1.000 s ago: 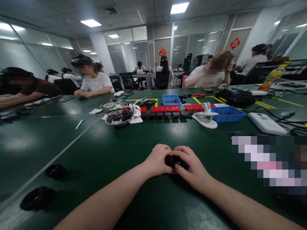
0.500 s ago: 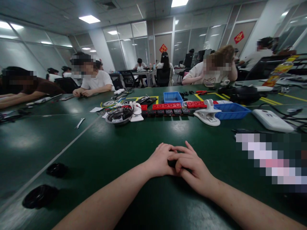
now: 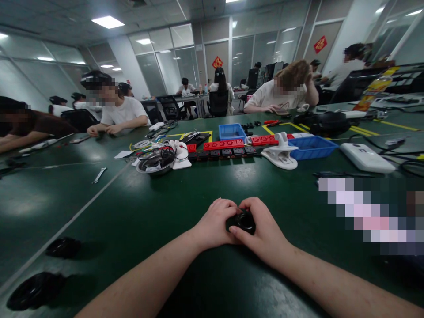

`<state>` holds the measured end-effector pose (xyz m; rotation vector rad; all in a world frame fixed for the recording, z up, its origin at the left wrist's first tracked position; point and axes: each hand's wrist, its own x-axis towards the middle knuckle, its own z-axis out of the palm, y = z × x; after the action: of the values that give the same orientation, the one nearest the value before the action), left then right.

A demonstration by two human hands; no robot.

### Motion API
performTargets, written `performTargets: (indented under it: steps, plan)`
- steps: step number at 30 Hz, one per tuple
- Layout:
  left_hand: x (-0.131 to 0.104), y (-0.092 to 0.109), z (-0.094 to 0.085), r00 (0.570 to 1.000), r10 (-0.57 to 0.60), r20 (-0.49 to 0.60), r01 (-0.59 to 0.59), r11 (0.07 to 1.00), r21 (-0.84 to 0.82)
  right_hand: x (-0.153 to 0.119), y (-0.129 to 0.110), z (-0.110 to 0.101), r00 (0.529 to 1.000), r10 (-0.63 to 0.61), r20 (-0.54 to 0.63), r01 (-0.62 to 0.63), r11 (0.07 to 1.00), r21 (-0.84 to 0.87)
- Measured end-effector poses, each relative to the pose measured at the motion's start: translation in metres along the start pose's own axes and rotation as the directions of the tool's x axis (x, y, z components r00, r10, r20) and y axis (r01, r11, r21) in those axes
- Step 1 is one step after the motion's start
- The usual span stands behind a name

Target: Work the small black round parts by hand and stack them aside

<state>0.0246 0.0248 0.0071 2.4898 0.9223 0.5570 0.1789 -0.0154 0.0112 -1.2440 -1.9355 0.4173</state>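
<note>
A small black ring-shaped object (image 3: 245,221) with a round hole sits between my two hands, just above or on the green table (image 3: 149,198); which of the two I cannot tell. My left hand (image 3: 217,223) is curled round its left side, its fingertips partly hidden behind the ring. From the other side, my right hand (image 3: 265,227) grips it, with the thumb along the near edge and the fingers over the far edge. Left of my forearms lie two more black rounded items, one farther off (image 3: 63,247) and a larger one closer (image 3: 35,289).
Beyond my hands stand a metal bowl (image 3: 155,165) of cables, red and black socket strips (image 3: 223,145), a white clip stand (image 3: 281,154) and blue bins (image 3: 313,147). A wrench (image 3: 99,175) lies left, a white box (image 3: 366,157) right. Several people sit around.
My right hand has shifted from lying over the left hand's fingers to gripping the ring's right side, so its hole now shows. The view has turned slightly right.
</note>
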Motion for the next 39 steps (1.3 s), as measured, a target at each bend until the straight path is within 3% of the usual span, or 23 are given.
performTargets:
  steps: [6, 12, 18, 23, 30, 34, 39]
  plan:
    - [0.002, 0.000, 0.000, 1.000, -0.022, -0.006, 0.022, 1.000, 0.016, 0.002, -0.005, -0.002, 0.998, 0.028, 0.056, -0.027, 1.000, -0.005]
    - [0.002, 0.001, -0.001, 0.999, -0.036, 0.003, 0.036, 0.999, 0.021, 0.000, -0.005, -0.003, 0.999, -0.029, 0.034, 0.031, 0.999, -0.034]
    - [0.001, 0.002, -0.006, 0.999, -0.035, 0.035, 0.035, 0.999, -0.007, -0.001, -0.004, -0.006, 0.986, -0.151, 0.070, 0.150, 0.988, 0.024]
    - [0.000, -0.008, -0.005, 0.998, 0.000, 0.058, -0.001, 1.000, 0.021, -0.003, -0.008, -0.011, 0.932, -0.332, 0.142, 0.324, 0.943, 0.078]
    - [0.001, -0.008, -0.005, 0.996, -0.008, 0.085, 0.006, 1.000, 0.019, -0.008, -0.013, -0.014, 0.902, -0.409, 0.140, 0.398, 0.912, 0.105]
    - [0.000, -0.006, -0.005, 0.996, -0.015, 0.086, 0.014, 1.000, 0.008, -0.008, -0.010, -0.012, 0.934, -0.355, 0.033, 0.351, 0.933, 0.074]
    - [-0.001, 0.000, -0.001, 0.994, -0.107, -0.027, 0.108, 0.994, 0.037, -0.005, -0.002, -0.003, 0.993, -0.114, -0.040, 0.112, 0.993, -0.042]
